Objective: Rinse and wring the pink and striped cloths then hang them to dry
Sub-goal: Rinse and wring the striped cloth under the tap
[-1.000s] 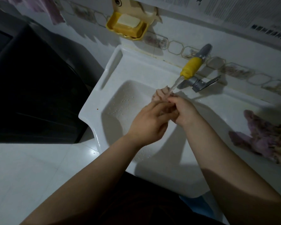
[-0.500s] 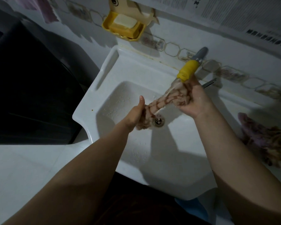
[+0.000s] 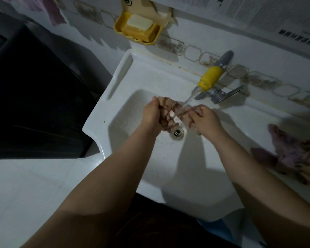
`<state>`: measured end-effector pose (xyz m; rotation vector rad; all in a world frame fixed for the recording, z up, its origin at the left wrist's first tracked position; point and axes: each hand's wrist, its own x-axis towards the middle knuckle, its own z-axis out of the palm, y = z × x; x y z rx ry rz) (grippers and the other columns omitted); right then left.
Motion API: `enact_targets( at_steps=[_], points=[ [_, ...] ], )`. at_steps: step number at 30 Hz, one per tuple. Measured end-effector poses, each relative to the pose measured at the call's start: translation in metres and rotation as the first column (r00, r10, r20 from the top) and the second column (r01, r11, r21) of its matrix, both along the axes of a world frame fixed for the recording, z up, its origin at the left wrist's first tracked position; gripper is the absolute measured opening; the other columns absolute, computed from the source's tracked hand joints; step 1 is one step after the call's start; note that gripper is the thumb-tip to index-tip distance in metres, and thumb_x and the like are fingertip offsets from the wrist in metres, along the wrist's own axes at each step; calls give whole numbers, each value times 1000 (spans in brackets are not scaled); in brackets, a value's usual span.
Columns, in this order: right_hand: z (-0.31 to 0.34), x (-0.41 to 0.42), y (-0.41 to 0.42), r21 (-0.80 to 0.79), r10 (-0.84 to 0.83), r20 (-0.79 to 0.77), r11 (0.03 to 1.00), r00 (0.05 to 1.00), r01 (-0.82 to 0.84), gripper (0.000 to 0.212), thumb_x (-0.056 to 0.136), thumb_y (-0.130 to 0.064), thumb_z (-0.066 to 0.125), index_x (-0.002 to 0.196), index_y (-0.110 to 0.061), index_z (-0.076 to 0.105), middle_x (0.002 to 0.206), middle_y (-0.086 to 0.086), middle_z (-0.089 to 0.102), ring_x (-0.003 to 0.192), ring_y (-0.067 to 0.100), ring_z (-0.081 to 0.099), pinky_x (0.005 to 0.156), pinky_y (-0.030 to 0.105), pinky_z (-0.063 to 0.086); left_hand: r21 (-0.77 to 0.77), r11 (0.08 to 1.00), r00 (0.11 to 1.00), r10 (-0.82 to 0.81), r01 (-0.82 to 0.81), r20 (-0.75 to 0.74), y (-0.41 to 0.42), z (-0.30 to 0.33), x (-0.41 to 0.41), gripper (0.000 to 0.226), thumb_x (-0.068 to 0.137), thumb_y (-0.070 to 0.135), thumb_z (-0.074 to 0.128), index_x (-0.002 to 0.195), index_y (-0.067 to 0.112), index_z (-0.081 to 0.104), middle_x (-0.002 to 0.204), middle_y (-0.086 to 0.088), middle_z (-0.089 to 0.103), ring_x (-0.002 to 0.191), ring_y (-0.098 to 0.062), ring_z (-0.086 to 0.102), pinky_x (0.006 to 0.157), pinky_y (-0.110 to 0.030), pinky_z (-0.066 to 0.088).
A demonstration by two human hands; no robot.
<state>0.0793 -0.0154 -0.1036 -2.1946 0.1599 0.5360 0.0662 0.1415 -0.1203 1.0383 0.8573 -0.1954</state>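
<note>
Both hands clenched on one bunched wet cloth (image 3: 170, 113), held betw them over the sink (image 3: 104, 111) bowl, just above the drain (image 3: 177, 131). Left hand (image 3: 151, 115) fingers curled tight round the cloth's left end, wad sticking out top & bottom of the fist. Right hand (image 3: 205, 117) fingers curled round the right end, knuckles up. Cloth looks pinkish w/ darker marks; pattern too blurry to call.

Nearest: both forearms reach in from bottom edge, left from lower left, right from lower right, converging over the bowl. Floor (image 3: 25, 185) pale tile at left. Second cloth (image 3: 293, 156), purplish-pink, crumpled, lies on the sink's right ledge, well apart from hands.

Mid: water stream (image 3: 191, 97) runs from tap (image 3: 215, 76) w/ yellow nozzle, lands on cloth betw the hands. Metal tap lever (image 3: 227, 93) just right of nozzle. Droplets on bowl wall.

Far: yellow soap dish (image 3: 138, 31) on wall w/ white soap bar (image 3: 140, 24). Dark appliance (image 3: 34, 95) left of sink, type unclear. Pink fabric (image 3: 55, 13) hangs top left.
</note>
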Motion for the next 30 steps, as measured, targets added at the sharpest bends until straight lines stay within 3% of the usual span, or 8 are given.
enact_targets(
  at_steps=[4, 9, 11, 15, 19, 23, 26, 30],
  points=[
    [18, -23, 49, 75, -52, 108, 996, 993, 44, 34, 89, -45, 58, 98, -12, 62, 77, -3, 61, 68, 11, 57, 63, 19, 44, -68, 997, 993, -51, 43, -107, -24, 15, 6, 45, 102, 37, 31, 62, 16, 41, 57, -7, 51, 44, -18, 51, 47, -19, 41],
    [15, 26, 48, -24, -254, 88, 966, 963, 257, 42, 97, -43, 43, 66, -16, 49, 84, 13, 63, 83, 26, 61, 82, 40, 50, -58, 970, 970, -238, 235, -54, -49, 21, 9, 27, 94, 30, 56, 106, 6, 62, 95, -12, 65, 85, -26, 60, 66, -33, 54],
    [14, 24, 48, 15, -269, 91, 963, 959, 269, 34, 99, -32, 43, 74, -13, 57, 85, 15, 63, 85, 29, 60, 86, 40, 50, -44, 979, 977, -202, 200, -66, -50, 19, 11, 33, 94, 34, 54, 100, 4, 65, 103, -25, 65, 87, -30, 63, 70, -36, 57],
    [23, -7, 63, -53, -204, 165, 975, 965, 215, 46, 97, -44, 39, 92, -8, 68, 96, 17, 70, 94, 33, 64, 81, 37, 51, 151, 966, 974, -195, 211, -112, -37, 19, 17, 33, 100, 26, 46, 123, 5, 55, 119, -14, 62, 109, -26, 60, 87, -29, 47],
    [14, 21, 50, -138, -211, 169, 962, 963, 235, 41, 99, -40, 37, 77, -11, 56, 102, 21, 67, 99, 34, 63, 80, 35, 45, -127, 958, 961, -266, 255, -76, -45, 27, 2, 41, 99, 35, 47, 74, 5, 61, 60, -11, 63, 50, -20, 59, 43, -22, 47],
    [-18, 25, 14, -110, -154, -11, 982, 988, 152, 35, 95, -46, 44, 99, -14, 57, 106, 16, 65, 99, 30, 60, 84, 33, 43, -167, 901, 910, -413, 401, -41, -28, 34, -1, 49, 93, 54, 49, 78, 9, 64, 72, -12, 57, 56, -20, 54, 53, -28, 45],
    [-30, 8, -10, -58, -170, -122, 985, 978, 164, 40, 81, -56, 58, 102, -25, 45, 108, 6, 60, 100, 26, 59, 90, 38, 47, -211, 846, 869, -493, 490, 43, -3, 37, 8, 58, 94, 62, 35, 79, 11, 60, 67, -9, 42, 45, -16, 40, 45, -23, 34],
    [-15, -6, -13, 173, -81, 23, 982, 996, 75, 50, 84, -3, 56, 129, -23, 47, 125, -3, 53, 115, 11, 50, 88, 16, 40, -255, 755, 790, -611, 604, 61, 5, 53, 15, 55, 95, 58, 38, 83, 10, 62, 60, -6, 54, 45, -17, 43, 46, -23, 36]
  ],
)
